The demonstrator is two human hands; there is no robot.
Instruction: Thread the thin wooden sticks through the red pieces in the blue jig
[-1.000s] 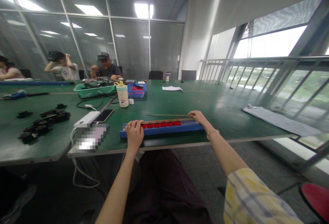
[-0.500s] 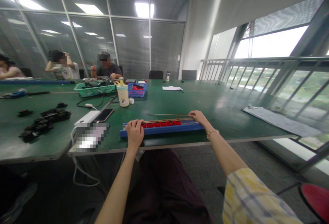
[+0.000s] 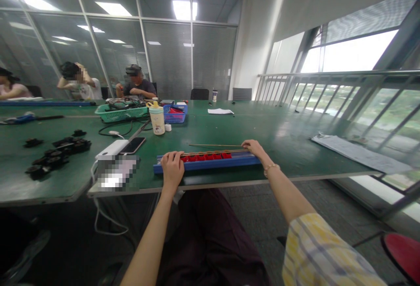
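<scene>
A long blue channel (image 3: pixel 210 166) lies along the near edge of the green table, with a row of red pieces (image 3: pixel 206 157) inside it. My left hand (image 3: pixel 173 167) is closed over the channel's left end, its fingertips at the end of a thin light-brown rod (image 3: pixel 215 151) that runs above the red pieces. At the channel's right end, my right hand (image 3: pixel 254 148) is closed, thumb and fingers pinching this rod's other end. A second thin rod (image 3: pixel 213 145) extends leftward from the right fingertips, just behind the channel.
Left of the channel are a phone (image 3: pixel 134 145), a white power strip (image 3: pixel 111 149) and black parts (image 3: pixel 59 152). Behind stand a cup (image 3: pixel 157 120), a green basket (image 3: pixel 121 114) and a blue basket (image 3: pixel 179 117). A clipboard (image 3: pixel 354 150) lies right. Several people sit across the table.
Almost nothing differs. Both hands keep their places on the channel and rods; the view has shifted very slightly.
</scene>
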